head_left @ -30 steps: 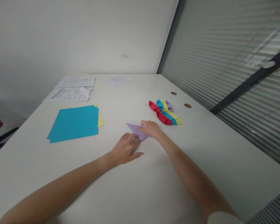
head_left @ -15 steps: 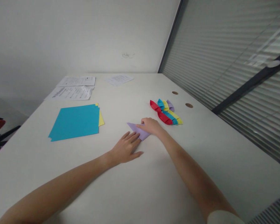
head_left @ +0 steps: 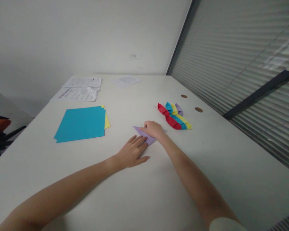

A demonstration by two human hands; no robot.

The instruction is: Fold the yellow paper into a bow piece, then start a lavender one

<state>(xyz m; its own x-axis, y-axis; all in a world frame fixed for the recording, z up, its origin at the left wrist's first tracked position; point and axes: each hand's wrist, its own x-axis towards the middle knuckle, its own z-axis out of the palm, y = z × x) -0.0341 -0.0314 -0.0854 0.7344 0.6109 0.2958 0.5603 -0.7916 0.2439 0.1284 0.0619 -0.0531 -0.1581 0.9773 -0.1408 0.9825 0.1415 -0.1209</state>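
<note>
A folded triangle of purple paper (head_left: 151, 140) lies on the white table in front of me, its pointed left end uncovered. My left hand (head_left: 131, 152) rests flat with fingers spread, the fingertips on the triangle's near left side. Curled over the far edge is my right hand (head_left: 154, 129), thumb stretched along the paper and the other fingers bent under. It covers part of the triangle, and a small tip shows to its right.
Folded paper pieces in red (head_left: 173, 122), blue, yellow and purple lie beyond my right hand. Blue sheets (head_left: 82, 123) over yellow paper (head_left: 107, 122) lie on the left. Printed sheets (head_left: 78, 94) are farther back. Blinds (head_left: 243, 64) border the table's right side.
My right hand has slid slightly left along the purple paper's far edge, uncovering a tip on the right. My left hand stays on the paper. The whole view has shifted a little.
</note>
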